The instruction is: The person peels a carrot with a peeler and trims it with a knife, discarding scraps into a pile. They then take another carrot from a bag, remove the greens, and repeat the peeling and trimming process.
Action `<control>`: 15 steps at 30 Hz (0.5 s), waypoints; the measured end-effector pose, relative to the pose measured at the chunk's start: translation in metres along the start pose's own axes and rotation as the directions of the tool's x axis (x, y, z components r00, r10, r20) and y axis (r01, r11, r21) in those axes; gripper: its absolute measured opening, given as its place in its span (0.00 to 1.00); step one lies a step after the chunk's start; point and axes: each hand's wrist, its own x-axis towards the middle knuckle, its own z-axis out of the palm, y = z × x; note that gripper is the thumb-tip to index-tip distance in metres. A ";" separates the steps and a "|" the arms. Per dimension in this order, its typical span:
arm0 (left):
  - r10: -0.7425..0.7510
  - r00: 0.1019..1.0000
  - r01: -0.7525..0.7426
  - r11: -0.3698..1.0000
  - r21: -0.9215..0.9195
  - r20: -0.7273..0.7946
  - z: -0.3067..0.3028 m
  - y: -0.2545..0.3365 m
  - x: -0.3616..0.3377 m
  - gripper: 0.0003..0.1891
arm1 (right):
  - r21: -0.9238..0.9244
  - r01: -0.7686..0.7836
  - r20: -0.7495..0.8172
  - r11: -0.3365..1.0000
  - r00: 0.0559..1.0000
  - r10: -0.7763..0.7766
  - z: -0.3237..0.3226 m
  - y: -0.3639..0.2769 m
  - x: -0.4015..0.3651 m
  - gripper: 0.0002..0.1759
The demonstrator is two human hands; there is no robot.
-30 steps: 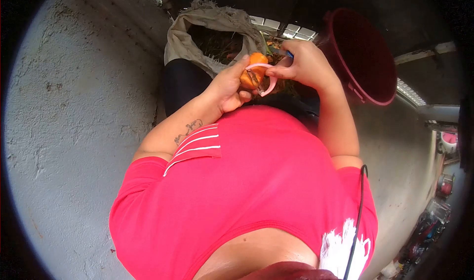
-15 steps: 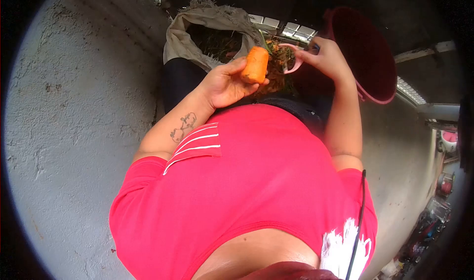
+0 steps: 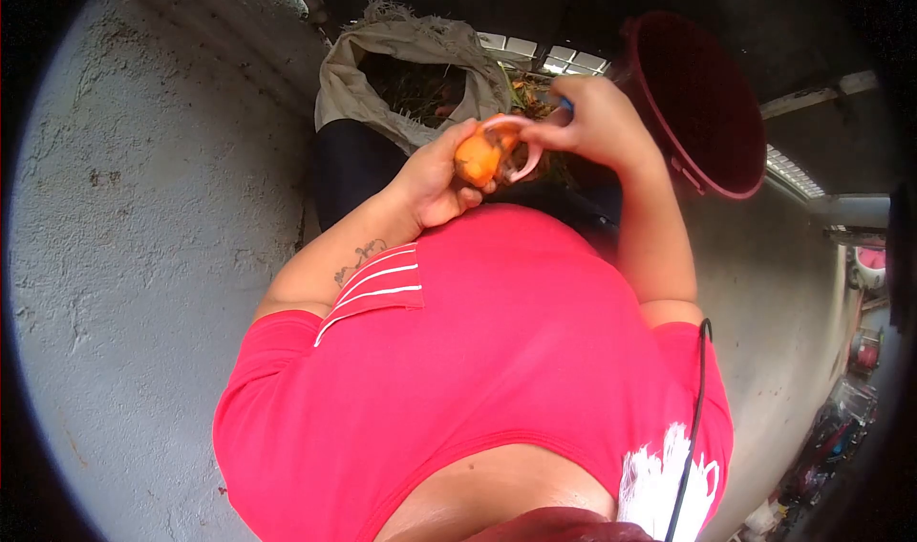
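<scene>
An orange carrot piece is held in my left hand, whose fingers wrap round its side and underside. My right hand grips a pink peeler, with a bit of blue showing between the fingers. The peeler's curved frame lies against the right side of the carrot, and a dark patch shows there on the orange surface. Just beyond my hands are orange and green scraps, partly hidden by my right hand.
A whitish woven sack with greenery inside stands open at the upper left. A large dark red bucket is at the upper right. A grey wall runs along the left. Assorted items lie far right.
My right hand has moved left and brought the peeler onto the carrot. The carrot has shifted slightly down and left and is tilted differently in my left hand.
</scene>
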 end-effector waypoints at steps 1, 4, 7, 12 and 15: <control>-0.025 1.000 0.025 1.000 -0.016 0.014 0.001 0.001 -0.003 0.26 | 0.019 -0.021 0.006 1.000 1.000 0.020 -0.001 0.011 0.002 0.35; -0.086 0.994 0.091 0.994 -0.068 0.064 0.002 0.005 -0.010 0.27 | -0.153 -0.078 -0.068 0.985 0.995 0.068 0.009 0.047 0.008 0.34; -0.099 0.985 0.111 0.990 -0.084 0.140 0.000 0.011 -0.011 0.27 | -0.066 -0.214 -0.072 0.975 0.975 0.209 0.012 0.077 0.008 0.33; 0.057 0.985 -0.045 0.997 -0.070 0.165 -0.006 0.010 0.001 0.23 | 0.189 -0.212 -0.029 0.959 0.975 0.221 -0.002 0.053 -0.003 0.33; 0.087 0.984 -0.058 0.981 -0.184 0.155 -0.017 0.005 0.015 0.23 | 0.073 -0.095 -0.002 0.993 0.995 0.095 0.001 0.027 -0.005 0.32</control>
